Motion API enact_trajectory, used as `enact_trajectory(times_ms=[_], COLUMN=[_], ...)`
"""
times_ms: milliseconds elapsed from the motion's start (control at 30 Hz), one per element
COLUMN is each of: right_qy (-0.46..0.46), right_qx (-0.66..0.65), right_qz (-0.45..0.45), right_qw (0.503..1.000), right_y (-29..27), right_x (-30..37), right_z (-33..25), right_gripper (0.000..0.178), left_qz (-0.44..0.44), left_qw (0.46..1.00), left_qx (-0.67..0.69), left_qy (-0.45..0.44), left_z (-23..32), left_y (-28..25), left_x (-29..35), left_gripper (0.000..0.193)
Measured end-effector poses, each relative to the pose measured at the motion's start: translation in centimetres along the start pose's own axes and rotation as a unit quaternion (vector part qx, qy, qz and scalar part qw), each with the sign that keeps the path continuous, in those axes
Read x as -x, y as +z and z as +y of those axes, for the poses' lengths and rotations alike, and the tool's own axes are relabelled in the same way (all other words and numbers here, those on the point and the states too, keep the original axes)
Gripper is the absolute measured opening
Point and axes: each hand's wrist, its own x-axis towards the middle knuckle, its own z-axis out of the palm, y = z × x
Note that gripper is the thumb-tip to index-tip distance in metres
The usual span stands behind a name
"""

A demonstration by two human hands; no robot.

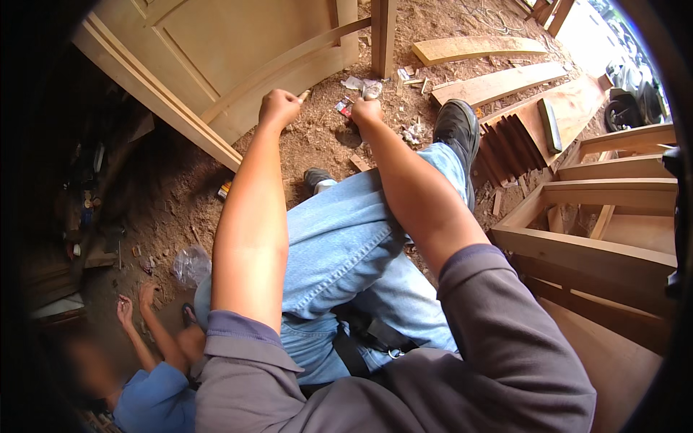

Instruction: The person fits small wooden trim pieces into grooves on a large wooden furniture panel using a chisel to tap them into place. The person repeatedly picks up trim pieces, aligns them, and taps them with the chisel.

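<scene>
Both my arms reach forward over my crossed legs. My left hand (pixel 279 110) is closed, with a small pale stick-like piece (pixel 304 95) poking out past the fingers; its kind is too small to tell. To its right, my right hand (pixel 367 110) is closed too, and whatever it grips is hidden by the fingers. Just beyond that hand lies crumpled whitish plastic (pixel 372 89); I cannot tell whether the hand touches it. A small red and white packet (pixel 343 107) is on the ground between the hands.
A panelled wooden door (pixel 238 43) stands at the far left. Curved boards (pixel 498 83) and stacked dark slats (pixel 509 148) lie at the right, near a wooden frame (pixel 599 195). A person in a blue shirt (pixel 155 397) sits at the lower left, by a clear plastic bag (pixel 191 265).
</scene>
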Motion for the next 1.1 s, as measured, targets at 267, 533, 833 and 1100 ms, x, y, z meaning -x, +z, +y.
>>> enact_trajectory(times_ms=[267,533,833,1100], right_qy=[-0.112,-0.067,-0.151,-0.071], right_qx=[0.058,0.016,0.058,-0.228], right_qz=[-0.382,0.045,-0.388,-0.116], right_qw=[0.916,0.997,0.907,0.964], right_y=[1.8,-0.7,1.1,-0.6], right_x=[0.8,-0.5,0.8,-0.3], right_z=[1.4,0.0,1.4,-1.4], right_gripper=[0.042,0.035,0.043,0.039], left_qz=[0.039,-0.044,0.053,-0.187], left_qw=[0.995,0.998,0.991,0.946], left_qx=[-0.031,-0.045,0.088,0.239], left_qy=[-0.081,0.012,-0.088,-0.114], left_z=[-0.3,0.3,-0.8,-2.0], left_y=[1.0,0.4,2.4,2.0], left_x=[0.3,0.3,-1.6,-1.1], left_gripper=[0.018,0.017,0.024,0.019])
